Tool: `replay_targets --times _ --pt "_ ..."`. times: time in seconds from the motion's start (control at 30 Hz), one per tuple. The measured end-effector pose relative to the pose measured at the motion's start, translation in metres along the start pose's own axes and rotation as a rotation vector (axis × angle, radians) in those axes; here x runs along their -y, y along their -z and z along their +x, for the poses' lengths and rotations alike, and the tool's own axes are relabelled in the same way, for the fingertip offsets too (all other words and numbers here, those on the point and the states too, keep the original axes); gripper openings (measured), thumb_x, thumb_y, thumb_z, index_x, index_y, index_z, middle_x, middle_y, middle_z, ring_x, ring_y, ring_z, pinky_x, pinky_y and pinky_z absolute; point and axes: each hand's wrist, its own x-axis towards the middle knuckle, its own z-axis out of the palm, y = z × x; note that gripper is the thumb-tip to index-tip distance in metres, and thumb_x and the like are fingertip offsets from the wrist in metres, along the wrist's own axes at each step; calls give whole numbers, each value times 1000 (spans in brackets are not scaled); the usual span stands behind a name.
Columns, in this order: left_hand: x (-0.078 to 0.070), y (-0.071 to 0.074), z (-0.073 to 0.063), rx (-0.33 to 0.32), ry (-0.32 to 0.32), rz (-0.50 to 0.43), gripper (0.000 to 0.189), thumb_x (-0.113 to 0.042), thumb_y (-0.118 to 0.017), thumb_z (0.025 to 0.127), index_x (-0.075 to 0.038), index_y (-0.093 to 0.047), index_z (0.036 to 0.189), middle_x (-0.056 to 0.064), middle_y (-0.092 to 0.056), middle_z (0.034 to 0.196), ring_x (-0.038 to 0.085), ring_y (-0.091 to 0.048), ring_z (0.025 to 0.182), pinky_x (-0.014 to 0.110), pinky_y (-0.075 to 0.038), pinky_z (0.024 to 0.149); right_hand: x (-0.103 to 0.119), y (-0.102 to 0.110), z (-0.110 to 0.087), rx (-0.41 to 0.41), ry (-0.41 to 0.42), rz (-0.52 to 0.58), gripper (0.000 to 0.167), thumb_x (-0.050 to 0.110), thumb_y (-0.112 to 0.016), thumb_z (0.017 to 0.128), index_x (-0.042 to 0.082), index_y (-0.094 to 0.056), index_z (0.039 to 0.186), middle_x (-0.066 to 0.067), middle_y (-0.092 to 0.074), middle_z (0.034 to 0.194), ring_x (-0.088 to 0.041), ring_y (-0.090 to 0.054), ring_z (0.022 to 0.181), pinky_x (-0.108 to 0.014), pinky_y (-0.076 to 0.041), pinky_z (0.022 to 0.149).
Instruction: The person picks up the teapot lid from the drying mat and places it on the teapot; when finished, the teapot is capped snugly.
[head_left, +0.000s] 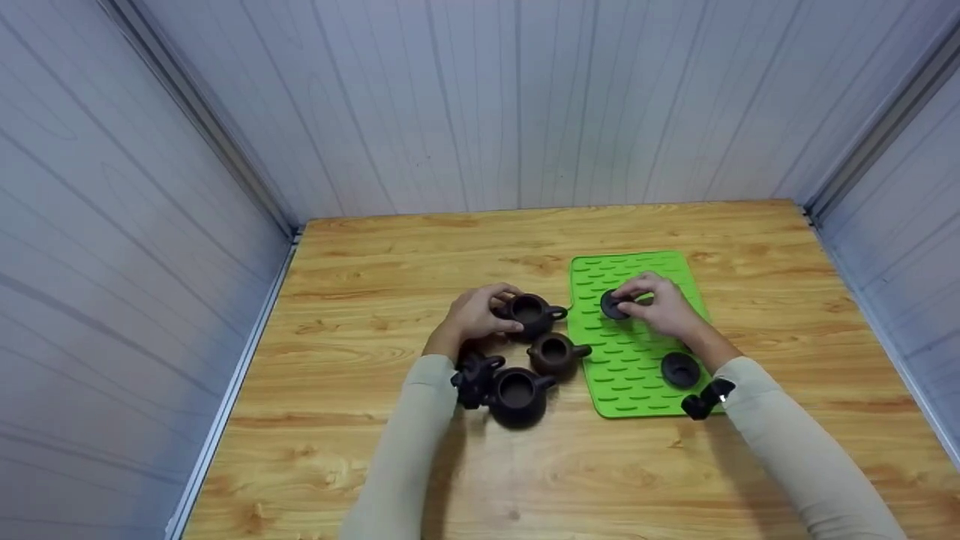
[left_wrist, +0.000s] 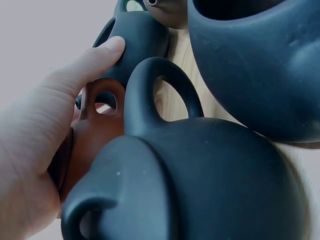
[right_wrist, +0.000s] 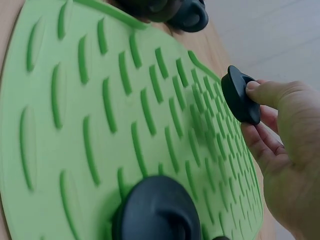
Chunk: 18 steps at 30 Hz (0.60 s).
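My left hand point(head_left: 480, 311) grips a dark lidless teapot point(head_left: 534, 324) from its left side, with the thumb point(left_wrist: 116, 45) on its wall. My right hand point(head_left: 664, 307) pinches a round dark teapot lid point(head_left: 613, 305) by its knob. In the right wrist view that lid point(right_wrist: 239, 95) hangs tilted over the far part of the green ridged mat point(right_wrist: 115, 145). A second dark lid point(head_left: 681, 370) lies knob up on the mat, below my right wrist. Under the left hand, a reddish-brown lidded teapot point(left_wrist: 97, 145) is mostly hidden in the head view.
Close to the held teapot stand a small brown lidless teapot point(head_left: 555, 364) and a larger dark lidless one point(head_left: 517, 409). A dark lidded teapot point(left_wrist: 225, 175) sits by my left wrist. Pale panel walls point(head_left: 487, 105) border the wooden table point(head_left: 360, 300).
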Motion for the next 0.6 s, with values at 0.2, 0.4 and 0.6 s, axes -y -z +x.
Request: replay_targets --times 0.2,0.4,0.6 --pt "-3 1 -1 4 3 5 61 -42 -92 95 -32 -69 151 1 -75 152 27 -72 141 54 -53 122 8 -8 6 6 -16 18 24 6 -80 103 -4 -82 125 -28 -67 133 -42 -65 126 -15 -53 93" --pt "-4 0 -2 0 8 -4 61 -43 -93 95 -32 -70 150 1 -75 152 27 -72 141 55 -52 123 16 -16 12 21 2 30 23 5 -80 103 -4 -82 124 -28 -68 133 -43 -66 127 -17 -56 94" --pt "-5 0 -1 -2 12 -20 61 -41 -93 95 -31 -70 150 1 -75 152 27 -73 141 55 -51 124 25 -24 19 31 12 60 22 3 -80 103 -5 -82 123 -28 -67 133 -42 -66 127 -12 -56 91"
